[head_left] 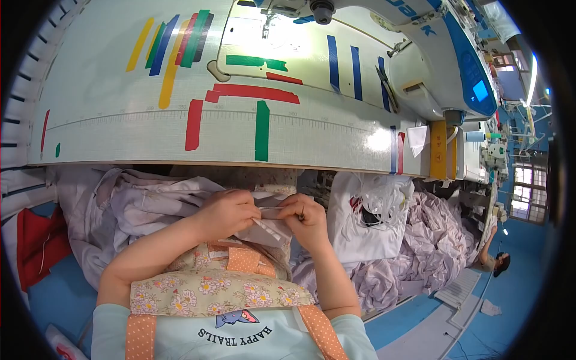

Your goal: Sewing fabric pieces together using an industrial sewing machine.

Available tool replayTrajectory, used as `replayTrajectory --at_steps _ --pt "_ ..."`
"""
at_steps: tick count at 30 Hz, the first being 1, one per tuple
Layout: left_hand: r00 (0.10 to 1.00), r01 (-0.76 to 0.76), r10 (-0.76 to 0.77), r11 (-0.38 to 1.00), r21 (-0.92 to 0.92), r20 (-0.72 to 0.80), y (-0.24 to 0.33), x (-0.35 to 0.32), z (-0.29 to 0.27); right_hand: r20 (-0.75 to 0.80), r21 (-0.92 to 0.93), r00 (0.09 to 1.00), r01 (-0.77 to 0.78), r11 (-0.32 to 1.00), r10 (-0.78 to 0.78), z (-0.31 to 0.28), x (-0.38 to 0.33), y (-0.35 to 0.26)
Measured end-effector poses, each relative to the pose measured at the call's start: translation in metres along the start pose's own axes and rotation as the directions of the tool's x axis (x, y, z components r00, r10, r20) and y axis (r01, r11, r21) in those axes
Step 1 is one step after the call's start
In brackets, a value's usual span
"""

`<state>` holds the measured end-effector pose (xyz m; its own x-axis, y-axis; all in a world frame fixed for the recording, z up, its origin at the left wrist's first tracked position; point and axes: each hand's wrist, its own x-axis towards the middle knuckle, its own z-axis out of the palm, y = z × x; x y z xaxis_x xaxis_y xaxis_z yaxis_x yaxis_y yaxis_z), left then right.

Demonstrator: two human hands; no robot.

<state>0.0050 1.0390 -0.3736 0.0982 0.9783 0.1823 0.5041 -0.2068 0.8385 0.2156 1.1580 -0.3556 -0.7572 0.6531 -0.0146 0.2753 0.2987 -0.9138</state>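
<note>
Over my lap, just below the table's front edge, my left hand [231,211] is closed on a piece of pale white fabric [273,233]. Close beside it on the right, my right hand [304,221] pinches the same fabric. A narrow stretch of the cloth runs taut between the two sets of fingers, and a folded edge hangs beneath. Something small and dark shows at the right fingers, too small to name. More pale lilac-white cloth [150,207] is heaped under and left of my left arm.
A sewing machine [414,78] stands on the white table [108,132], which carries coloured tape strips and a ruler scale. Scissors [387,90] lie near the machine. Right of me are a white bag [348,231] and crumpled cloth [435,234]. Another person [493,263] is far right.
</note>
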Motion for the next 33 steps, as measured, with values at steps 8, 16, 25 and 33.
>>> replayTrajectory --at_steps 8,16,25,33 --pt "0.985 0.166 -0.17 0.982 -0.093 -0.036 0.005 0.0 0.007 0.092 0.128 0.994 -0.071 0.989 0.059 -0.012 0.002 0.001" --pt "0.988 0.154 -0.157 0.978 -0.14 -0.012 0.002 -0.002 0.008 0.136 0.268 0.976 -0.2 0.942 0.168 -0.016 -0.004 0.006" --pt "0.998 0.052 -0.06 0.982 -0.18 -0.035 -0.001 0.0 0.008 -0.02 0.308 0.98 -0.183 0.934 0.199 -0.005 -0.008 0.018" --pt "0.993 0.031 -0.051 0.982 -0.184 -0.103 -0.002 -0.001 0.01 -0.116 0.377 0.959 -0.198 0.905 0.258 0.005 -0.007 0.017"
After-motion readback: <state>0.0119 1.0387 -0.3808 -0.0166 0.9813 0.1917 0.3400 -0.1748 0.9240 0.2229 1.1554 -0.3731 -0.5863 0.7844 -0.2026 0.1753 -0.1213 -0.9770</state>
